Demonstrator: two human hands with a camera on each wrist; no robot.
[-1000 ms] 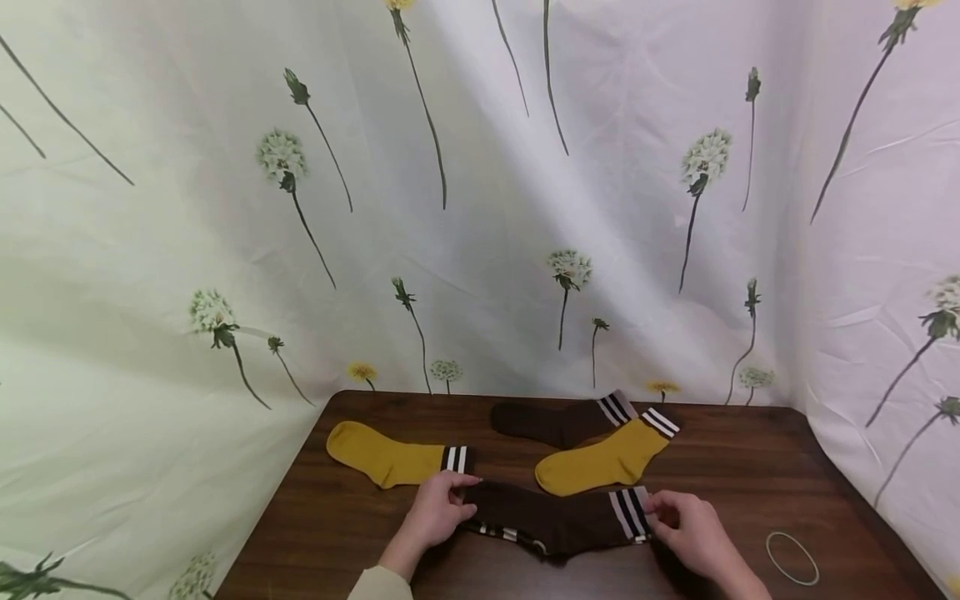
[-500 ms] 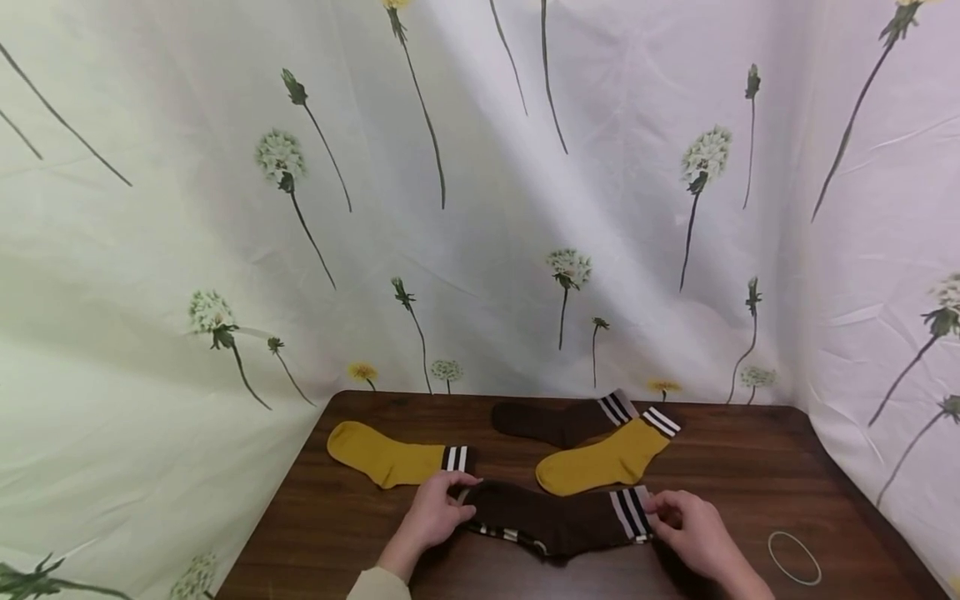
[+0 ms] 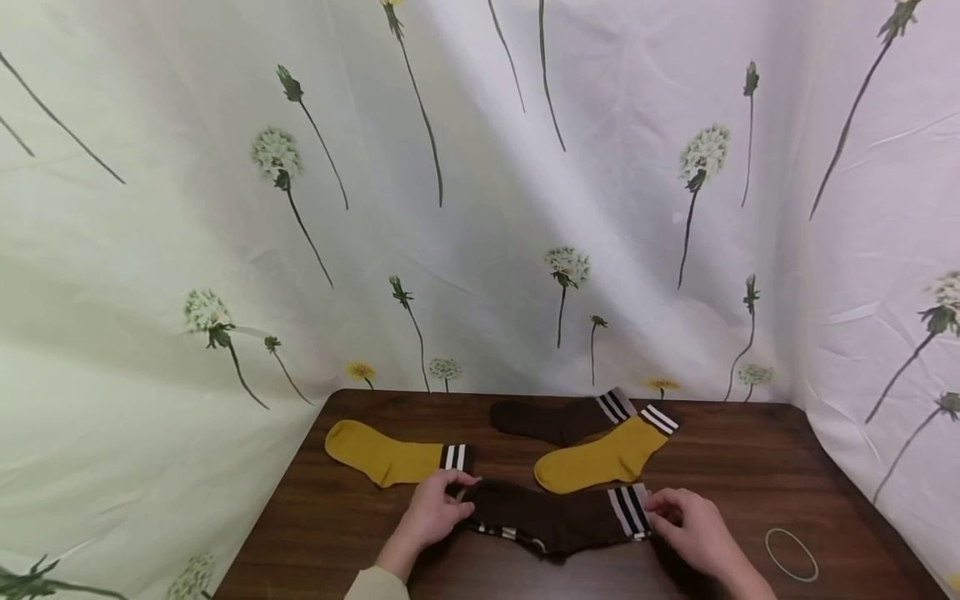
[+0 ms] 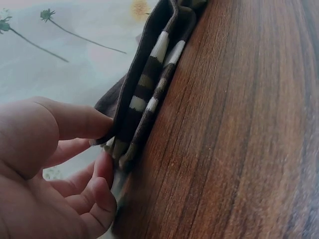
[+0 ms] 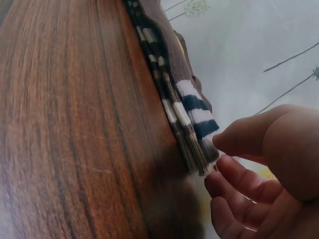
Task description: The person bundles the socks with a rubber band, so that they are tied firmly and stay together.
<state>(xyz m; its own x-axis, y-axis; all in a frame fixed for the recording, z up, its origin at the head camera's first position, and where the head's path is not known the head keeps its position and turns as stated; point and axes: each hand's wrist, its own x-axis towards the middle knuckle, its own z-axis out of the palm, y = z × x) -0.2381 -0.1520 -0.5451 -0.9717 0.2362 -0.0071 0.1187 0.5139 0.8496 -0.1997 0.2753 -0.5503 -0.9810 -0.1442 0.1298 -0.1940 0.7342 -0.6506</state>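
Note:
A dark brown sock [image 3: 551, 517] with a striped light cuff lies flat near me, on top of patterned brown-and-white socks [image 4: 138, 103] whose edges show below it. At the toe end, my left hand [image 3: 437, 507] pinches the stack, thumb on the brown sock and fingers on the other side. My right hand [image 3: 692, 530] pinches the cuff end between thumb and fingers. In the right wrist view the striped cuff [image 5: 197, 112] lies over the layered patterned edges, right at the thumb tip.
A yellow sock [image 3: 386, 458] lies behind my left hand. Farther back, another yellow sock [image 3: 600, 460] overlaps a second brown sock [image 3: 547, 423]. A thin pale ring-shaped band [image 3: 768, 546] rests at right. The wooden table [image 3: 300, 533] ends at a flower-printed curtain [image 3: 480, 250].

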